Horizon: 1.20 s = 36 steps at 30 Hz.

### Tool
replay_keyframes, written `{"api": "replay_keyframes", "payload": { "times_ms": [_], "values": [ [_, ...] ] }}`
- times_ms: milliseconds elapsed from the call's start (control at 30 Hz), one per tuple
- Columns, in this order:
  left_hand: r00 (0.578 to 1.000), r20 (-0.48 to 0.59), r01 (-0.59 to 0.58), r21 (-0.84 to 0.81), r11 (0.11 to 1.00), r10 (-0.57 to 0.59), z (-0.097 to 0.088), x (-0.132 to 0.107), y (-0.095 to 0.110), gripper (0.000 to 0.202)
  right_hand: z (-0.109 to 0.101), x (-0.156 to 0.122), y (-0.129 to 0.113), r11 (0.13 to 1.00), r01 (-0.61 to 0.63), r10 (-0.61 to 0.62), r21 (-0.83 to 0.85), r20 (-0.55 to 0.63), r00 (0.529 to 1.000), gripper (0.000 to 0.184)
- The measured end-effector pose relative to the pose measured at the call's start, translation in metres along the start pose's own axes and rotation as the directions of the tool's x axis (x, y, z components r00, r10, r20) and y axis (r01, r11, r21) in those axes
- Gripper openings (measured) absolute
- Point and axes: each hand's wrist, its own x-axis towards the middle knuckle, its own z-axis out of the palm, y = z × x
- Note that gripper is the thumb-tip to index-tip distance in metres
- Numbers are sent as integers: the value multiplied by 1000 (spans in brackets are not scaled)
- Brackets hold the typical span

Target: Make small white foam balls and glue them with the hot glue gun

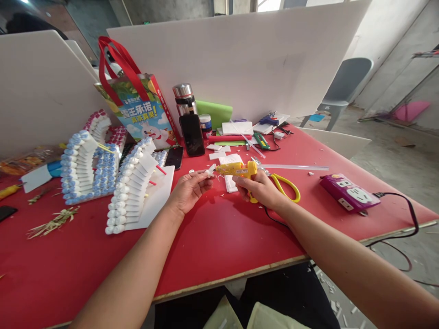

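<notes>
My right hand (259,186) is wrapped round the grip of a yellow hot glue gun (236,169), its nozzle pointing left. Pinched between the fingertips of my left hand (190,189) is a small white piece (210,172), too small to make out exactly. The nozzle tip is close to this piece; whether they touch I cannot tell. Left of my left hand stands a white curved model (130,187) edged with rows of small white rolled pieces. Behind my right hand lie yellow-handled pliers (288,187), partly hidden by it.
A purple power strip (350,194) lies at the right on the red table (212,246). A phone (174,157), a propped black phone (192,135), a steel flask (183,93) and a colourful bag (144,114) stand behind. A clear glue stick (298,167) and blue-edged models (78,169) lie about.
</notes>
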Motion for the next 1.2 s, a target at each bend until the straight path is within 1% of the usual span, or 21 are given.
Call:
{"api": "replay_keyframes", "payload": {
  "times_ms": [267,533,733,967,1067,1200],
  "values": [
    [1000,3,14,12,1000,-14,1,0,-1,20,-2,-1,-2,999,-10,7,-44,-58,998,56],
    [999,-43,-15,-13,1000,14,0,-1,3,19,1,0,3,1000,-2,2,-14,-19,1000,53],
    [999,-31,9,-28,1000,-10,1,-1,3,15,0,0,2,1000,-6,4,-25,-45,999,53],
    [1000,-29,12,-51,999,-13,0,0,2,15,2,0,4,1000,-21,21,-4,-13,1000,54],
    [999,-40,19,-53,998,-21,1,0,2,14,1,0,4,1000,-10,9,-22,-36,999,54],
    [998,-15,52,-43,998,-53,1,-1,2,13,-1,1,4,999,1,-4,-46,-80,997,54]
  ]
}}
